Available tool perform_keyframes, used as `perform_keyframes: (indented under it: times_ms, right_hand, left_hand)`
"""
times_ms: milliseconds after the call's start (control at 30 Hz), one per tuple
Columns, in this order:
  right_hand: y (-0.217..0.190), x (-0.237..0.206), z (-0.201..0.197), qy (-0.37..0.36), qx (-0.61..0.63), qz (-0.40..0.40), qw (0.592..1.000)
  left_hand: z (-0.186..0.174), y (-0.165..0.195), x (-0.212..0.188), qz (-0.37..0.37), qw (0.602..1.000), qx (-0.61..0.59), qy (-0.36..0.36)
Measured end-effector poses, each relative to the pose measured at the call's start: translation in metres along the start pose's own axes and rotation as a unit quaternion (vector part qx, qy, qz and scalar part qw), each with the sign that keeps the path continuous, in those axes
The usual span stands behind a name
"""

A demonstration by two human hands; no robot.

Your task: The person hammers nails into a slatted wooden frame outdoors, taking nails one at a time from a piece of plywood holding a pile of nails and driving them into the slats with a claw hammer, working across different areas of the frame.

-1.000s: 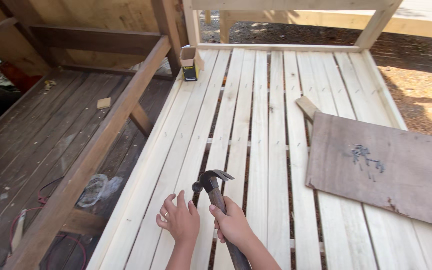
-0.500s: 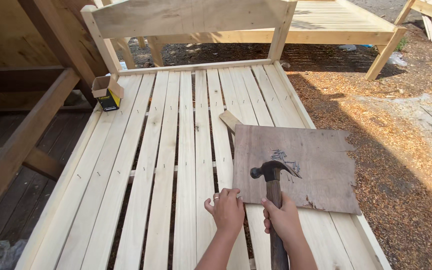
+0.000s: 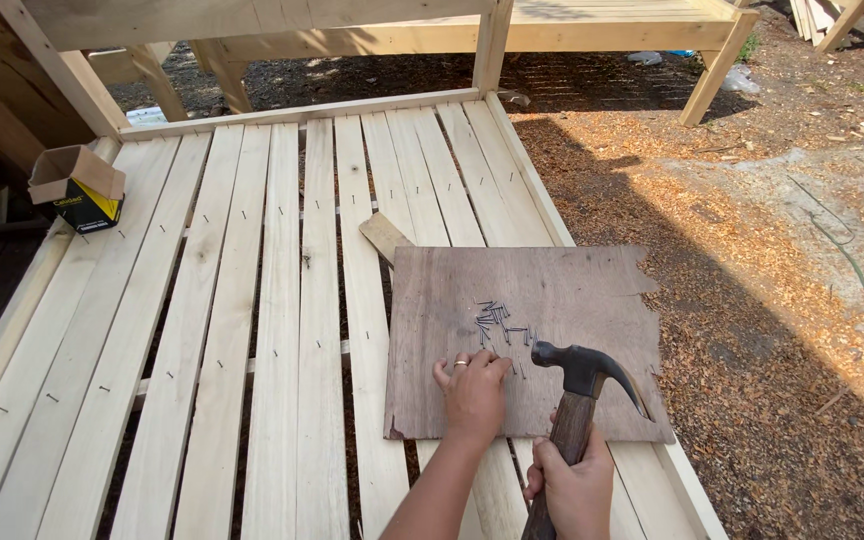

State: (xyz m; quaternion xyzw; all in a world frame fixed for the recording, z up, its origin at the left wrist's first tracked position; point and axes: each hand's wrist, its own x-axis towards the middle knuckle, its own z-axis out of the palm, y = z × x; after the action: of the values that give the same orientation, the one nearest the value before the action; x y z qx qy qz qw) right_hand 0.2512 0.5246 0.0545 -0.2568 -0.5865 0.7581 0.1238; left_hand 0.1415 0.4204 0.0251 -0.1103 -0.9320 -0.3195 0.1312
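Small cardboard box (image 3: 76, 186) sitting open at the far left edge of the slatted wooden frame (image 3: 252, 300), contents hidden from this angle. Brown plywood sheet (image 3: 572, 290) lying flat across the right slats, carrying a loose pile of nails (image 3: 498, 319) near its middle. Left hand (image 3: 472, 392) resting on the sheet just below the nails, fingers reaching toward them, grip loosely spread, pinching nothing visible. Right hand (image 3: 572, 482) wrapping tight around the wooden handle of a claw hammer (image 3: 584, 385), head hovering over the sheet, just right of the nails. Small wood offcut (image 3: 384, 236) poking out from under the sheet's far corner. Sawdust-covered ground (image 3: 752, 300) lying to the right.
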Motion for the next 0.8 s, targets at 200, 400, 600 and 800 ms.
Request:
perform_keyframes:
  times_ms: [200,400,600,800]
  right_hand:
    - [0.011,-0.004,0.011,-0.004,0.018,0.020,1.000]
    - [0.011,-0.010,0.026,-0.018,0.032,0.028,0.999]
    - [0.004,-0.013,0.033,-0.008,0.054,0.016,0.998]
    - [-0.011,-0.021,0.041,-0.029,0.053,0.007,0.998]
  left_hand:
    - [0.024,-0.007,0.006,0.113,0.988,0.109,-0.004]
    - [0.029,-0.016,0.016,0.159,0.976,0.149,-0.020]
    - [0.026,-0.013,0.010,0.064,0.996,-0.002,0.064]
    - [0.000,-0.009,-0.028,-0.044,0.979,-0.157,0.119]
